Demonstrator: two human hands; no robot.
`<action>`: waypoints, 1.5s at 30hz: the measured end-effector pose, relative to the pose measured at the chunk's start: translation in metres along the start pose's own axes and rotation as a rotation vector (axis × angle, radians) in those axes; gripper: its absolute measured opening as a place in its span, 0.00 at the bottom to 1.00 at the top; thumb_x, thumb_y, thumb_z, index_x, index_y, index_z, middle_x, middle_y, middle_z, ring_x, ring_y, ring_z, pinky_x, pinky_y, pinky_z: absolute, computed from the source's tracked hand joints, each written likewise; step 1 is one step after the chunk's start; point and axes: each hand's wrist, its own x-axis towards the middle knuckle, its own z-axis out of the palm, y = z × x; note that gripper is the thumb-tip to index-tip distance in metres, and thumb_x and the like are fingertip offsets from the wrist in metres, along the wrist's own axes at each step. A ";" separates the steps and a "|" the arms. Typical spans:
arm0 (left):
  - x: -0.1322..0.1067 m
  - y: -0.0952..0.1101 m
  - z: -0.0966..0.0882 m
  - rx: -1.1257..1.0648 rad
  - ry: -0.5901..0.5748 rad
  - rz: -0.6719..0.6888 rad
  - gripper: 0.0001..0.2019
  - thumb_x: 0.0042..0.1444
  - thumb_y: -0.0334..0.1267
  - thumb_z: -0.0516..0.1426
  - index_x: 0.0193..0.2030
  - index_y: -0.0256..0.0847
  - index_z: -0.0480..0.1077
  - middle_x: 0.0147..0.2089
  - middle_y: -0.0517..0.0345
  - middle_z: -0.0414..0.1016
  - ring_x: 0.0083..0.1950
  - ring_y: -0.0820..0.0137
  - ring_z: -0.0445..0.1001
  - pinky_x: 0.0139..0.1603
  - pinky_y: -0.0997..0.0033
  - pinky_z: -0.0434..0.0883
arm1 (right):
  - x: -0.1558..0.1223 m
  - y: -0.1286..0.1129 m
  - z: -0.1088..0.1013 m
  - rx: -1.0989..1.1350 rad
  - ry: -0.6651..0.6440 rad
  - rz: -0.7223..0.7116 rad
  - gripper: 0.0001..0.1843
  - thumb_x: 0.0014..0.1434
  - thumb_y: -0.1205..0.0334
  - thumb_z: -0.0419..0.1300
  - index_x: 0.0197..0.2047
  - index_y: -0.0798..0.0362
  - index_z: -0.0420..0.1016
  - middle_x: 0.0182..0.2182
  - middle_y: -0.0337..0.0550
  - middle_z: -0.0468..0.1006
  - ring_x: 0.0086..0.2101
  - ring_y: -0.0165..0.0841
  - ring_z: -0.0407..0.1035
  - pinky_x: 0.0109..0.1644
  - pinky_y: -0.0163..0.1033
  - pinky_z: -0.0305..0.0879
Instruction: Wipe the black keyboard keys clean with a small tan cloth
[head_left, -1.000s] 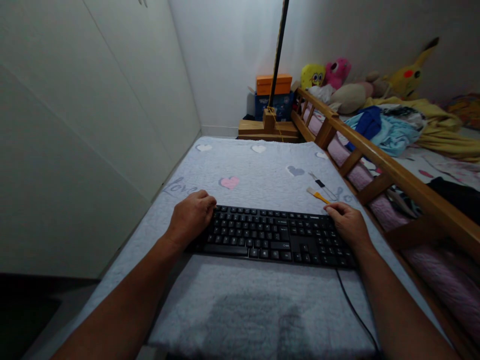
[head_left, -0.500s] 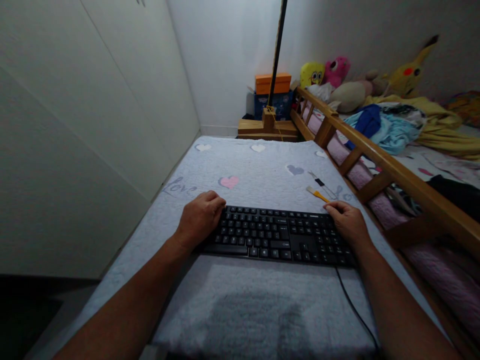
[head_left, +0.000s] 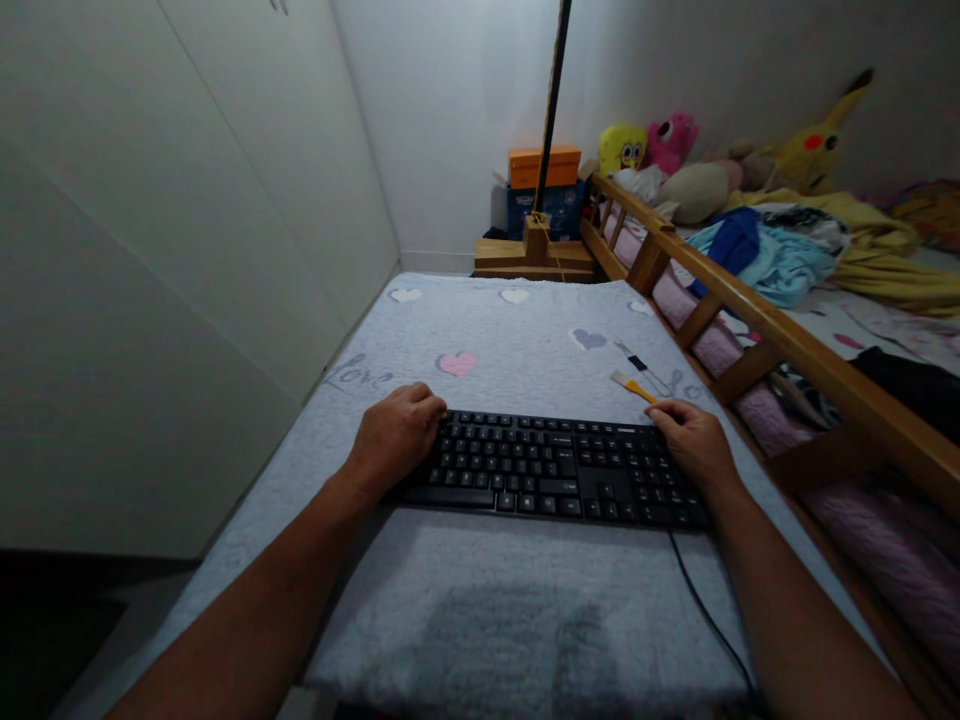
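A black keyboard (head_left: 551, 468) lies across a pale quilted cover (head_left: 510, 330) with heart patches. My left hand (head_left: 394, 435) is curled over the keyboard's left end, fingers wrapped on its far corner. At the right end, my right hand (head_left: 694, 440) grips the far corner in the same way. The keyboard's black cable (head_left: 701, 610) trails off toward me on the right. A small brush with a yellow handle (head_left: 632, 385) lies just beyond my right hand, and a thin dark tool (head_left: 643, 366) rests beside it.
A wooden bed rail (head_left: 757, 320) runs along the right, with clothes and plush toys (head_left: 675, 150) on the bed behind it. White cupboard doors (head_left: 150, 250) close off the left. Boxes (head_left: 536, 185) and a dark pole (head_left: 553, 100) on a wooden base stand at the far end.
The keyboard and my left hand have shifted slightly to the right; both hands keep their grip on its ends.
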 end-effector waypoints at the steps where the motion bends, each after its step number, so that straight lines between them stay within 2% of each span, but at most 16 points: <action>1: 0.000 -0.001 -0.001 0.009 -0.008 -0.012 0.13 0.65 0.36 0.51 0.39 0.42 0.78 0.43 0.53 0.78 0.44 0.63 0.75 0.39 0.67 0.69 | 0.000 0.000 0.000 0.004 0.002 -0.005 0.17 0.48 0.47 0.60 0.29 0.52 0.80 0.31 0.45 0.82 0.35 0.41 0.74 0.46 0.44 0.66; 9: -0.001 -0.012 -0.003 0.057 -0.013 -0.088 0.12 0.64 0.37 0.51 0.38 0.42 0.77 0.43 0.53 0.77 0.44 0.64 0.74 0.36 0.68 0.67 | -0.001 -0.001 0.000 0.001 -0.002 0.010 0.17 0.48 0.47 0.59 0.30 0.53 0.80 0.31 0.46 0.82 0.36 0.42 0.74 0.46 0.44 0.66; 18: -0.004 -0.018 -0.007 0.089 -0.021 -0.140 0.12 0.62 0.36 0.51 0.38 0.42 0.77 0.43 0.53 0.77 0.43 0.64 0.74 0.34 0.68 0.65 | 0.000 0.004 0.001 0.006 0.007 -0.016 0.17 0.49 0.47 0.60 0.30 0.52 0.80 0.30 0.44 0.82 0.34 0.40 0.74 0.43 0.42 0.66; 37: -0.004 -0.029 -0.014 0.158 -0.081 -0.278 0.12 0.60 0.38 0.51 0.37 0.42 0.76 0.41 0.52 0.75 0.41 0.63 0.74 0.29 0.69 0.60 | -0.001 -0.004 0.000 0.004 0.005 0.006 0.16 0.47 0.48 0.60 0.28 0.51 0.80 0.30 0.45 0.82 0.35 0.41 0.74 0.44 0.43 0.67; 41: -0.004 -0.028 -0.015 0.134 -0.054 -0.277 0.12 0.60 0.38 0.51 0.36 0.42 0.76 0.40 0.53 0.76 0.41 0.64 0.74 0.29 0.69 0.62 | 0.000 0.001 0.000 -0.009 -0.002 -0.011 0.16 0.48 0.48 0.60 0.29 0.51 0.80 0.30 0.44 0.82 0.35 0.42 0.74 0.43 0.43 0.66; 45: -0.005 -0.024 -0.012 0.015 0.058 -0.197 0.12 0.62 0.38 0.51 0.38 0.42 0.76 0.42 0.52 0.77 0.43 0.64 0.74 0.37 0.68 0.68 | 0.001 0.002 0.001 -0.001 0.009 -0.017 0.16 0.48 0.47 0.60 0.29 0.51 0.80 0.29 0.44 0.82 0.35 0.42 0.74 0.43 0.43 0.66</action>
